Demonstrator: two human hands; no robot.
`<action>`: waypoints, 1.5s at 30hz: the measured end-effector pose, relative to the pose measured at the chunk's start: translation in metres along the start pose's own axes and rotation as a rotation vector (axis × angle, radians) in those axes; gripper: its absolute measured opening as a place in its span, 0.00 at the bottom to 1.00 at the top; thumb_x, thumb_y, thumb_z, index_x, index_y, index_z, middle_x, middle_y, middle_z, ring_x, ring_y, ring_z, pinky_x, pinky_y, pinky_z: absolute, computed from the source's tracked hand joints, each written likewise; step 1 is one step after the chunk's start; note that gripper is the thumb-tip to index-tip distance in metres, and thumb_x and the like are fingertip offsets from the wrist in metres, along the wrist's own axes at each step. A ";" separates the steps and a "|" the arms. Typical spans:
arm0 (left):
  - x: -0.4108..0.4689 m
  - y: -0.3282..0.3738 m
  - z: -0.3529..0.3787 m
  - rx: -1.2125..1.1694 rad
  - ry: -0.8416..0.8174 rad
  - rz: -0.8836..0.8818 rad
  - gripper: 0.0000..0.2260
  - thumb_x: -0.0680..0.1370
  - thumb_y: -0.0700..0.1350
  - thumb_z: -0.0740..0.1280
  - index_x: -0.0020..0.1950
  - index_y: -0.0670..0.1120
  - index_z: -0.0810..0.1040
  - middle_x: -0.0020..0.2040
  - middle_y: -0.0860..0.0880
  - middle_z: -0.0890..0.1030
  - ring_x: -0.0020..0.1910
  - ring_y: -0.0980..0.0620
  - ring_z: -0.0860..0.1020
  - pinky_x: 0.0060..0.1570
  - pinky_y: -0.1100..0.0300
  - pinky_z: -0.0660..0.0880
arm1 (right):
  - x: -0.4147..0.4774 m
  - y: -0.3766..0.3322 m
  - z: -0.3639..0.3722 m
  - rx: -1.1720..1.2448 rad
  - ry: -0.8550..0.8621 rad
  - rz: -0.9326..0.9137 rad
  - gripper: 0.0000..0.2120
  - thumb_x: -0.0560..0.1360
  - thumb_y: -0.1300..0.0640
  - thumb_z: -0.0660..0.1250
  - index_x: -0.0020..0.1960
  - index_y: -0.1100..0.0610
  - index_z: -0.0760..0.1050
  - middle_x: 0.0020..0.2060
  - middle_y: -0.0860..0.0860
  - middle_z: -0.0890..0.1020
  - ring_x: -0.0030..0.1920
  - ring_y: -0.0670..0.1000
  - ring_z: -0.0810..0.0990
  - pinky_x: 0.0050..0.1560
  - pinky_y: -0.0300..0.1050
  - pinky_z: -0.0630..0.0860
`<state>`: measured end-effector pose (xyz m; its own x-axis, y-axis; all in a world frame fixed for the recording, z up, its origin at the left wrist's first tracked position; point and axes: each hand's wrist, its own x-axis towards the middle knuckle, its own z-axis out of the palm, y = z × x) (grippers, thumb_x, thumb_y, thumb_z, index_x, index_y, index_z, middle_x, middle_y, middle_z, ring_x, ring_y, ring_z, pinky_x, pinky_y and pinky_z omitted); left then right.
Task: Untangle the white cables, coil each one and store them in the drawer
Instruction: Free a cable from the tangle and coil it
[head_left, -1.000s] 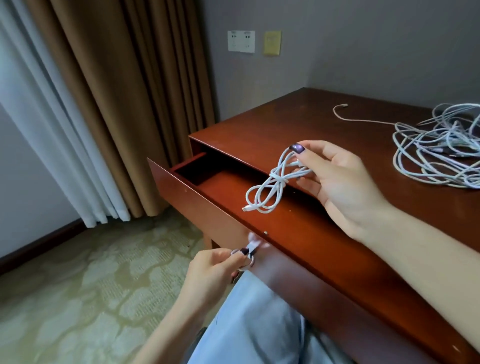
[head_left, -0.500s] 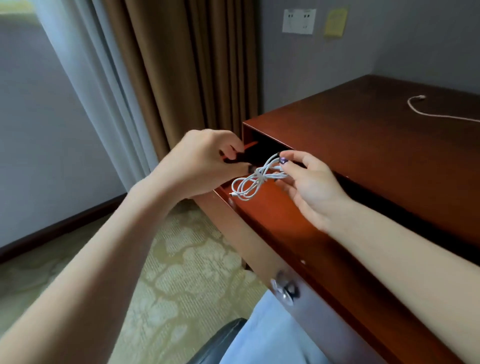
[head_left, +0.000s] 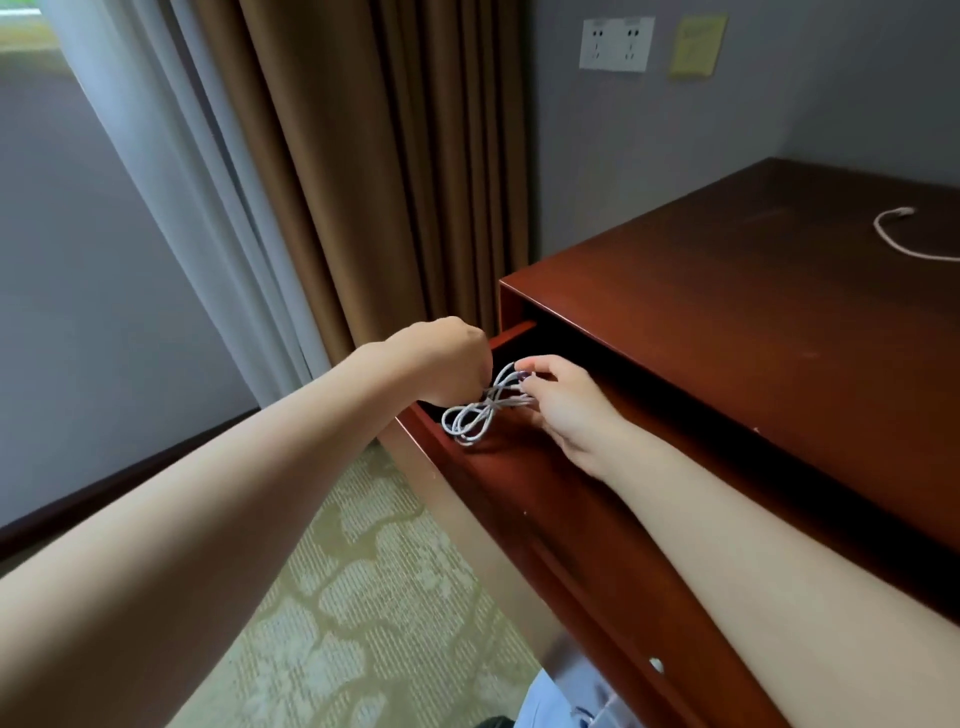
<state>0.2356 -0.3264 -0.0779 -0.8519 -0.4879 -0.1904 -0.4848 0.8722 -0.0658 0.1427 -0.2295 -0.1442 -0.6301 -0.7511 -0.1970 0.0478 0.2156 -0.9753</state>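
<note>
White coiled cable bundle (head_left: 474, 417) is hanging inside the far left end of the open reddish-brown wooden drawer (head_left: 597, 571), its loops low over the drawer floor; contact is unclear. Right hand (head_left: 566, 410) is pinching the bundle's upper loops between thumb and fingertips. Left hand (head_left: 444, 358) is curling over the bundle's knotted middle from the left; its fingertips are hidden, so a grip cannot be told. Another white cable end (head_left: 891, 236) is lying on the dark wooden desk top (head_left: 753, 322).

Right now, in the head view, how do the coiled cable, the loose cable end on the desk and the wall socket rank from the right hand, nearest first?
1. coiled cable: pinched in the right hand, over the open drawer.
2. loose cable end: on the desktop, far right.
3. wall socket: high on the wall behind the desk.
</note>
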 end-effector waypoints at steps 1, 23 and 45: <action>0.003 0.000 -0.001 0.028 0.004 -0.002 0.12 0.75 0.43 0.61 0.52 0.52 0.82 0.51 0.48 0.81 0.52 0.45 0.78 0.52 0.53 0.77 | 0.003 0.000 -0.002 -0.055 -0.018 -0.016 0.09 0.78 0.63 0.59 0.52 0.53 0.76 0.55 0.56 0.78 0.57 0.55 0.78 0.63 0.56 0.73; 0.007 0.213 -0.103 -0.104 0.592 0.664 0.10 0.74 0.45 0.63 0.53 0.52 0.79 0.49 0.53 0.77 0.52 0.50 0.76 0.49 0.52 0.74 | -0.146 -0.080 -0.222 -0.541 0.303 -0.339 0.08 0.78 0.52 0.63 0.47 0.51 0.81 0.41 0.47 0.84 0.45 0.44 0.82 0.56 0.52 0.77; 0.036 0.370 -0.094 -0.335 0.346 0.764 0.15 0.78 0.45 0.62 0.64 0.50 0.76 0.59 0.49 0.77 0.58 0.48 0.75 0.54 0.52 0.75 | -0.210 -0.056 -0.406 -0.905 0.967 -0.469 0.08 0.75 0.64 0.65 0.49 0.55 0.81 0.34 0.45 0.80 0.32 0.41 0.76 0.38 0.32 0.68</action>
<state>0.0072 -0.0242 -0.0173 -0.9513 0.1893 0.2432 0.2513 0.9332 0.2568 -0.0424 0.1692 -0.0078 -0.7427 -0.2236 0.6312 -0.5884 0.6679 -0.4558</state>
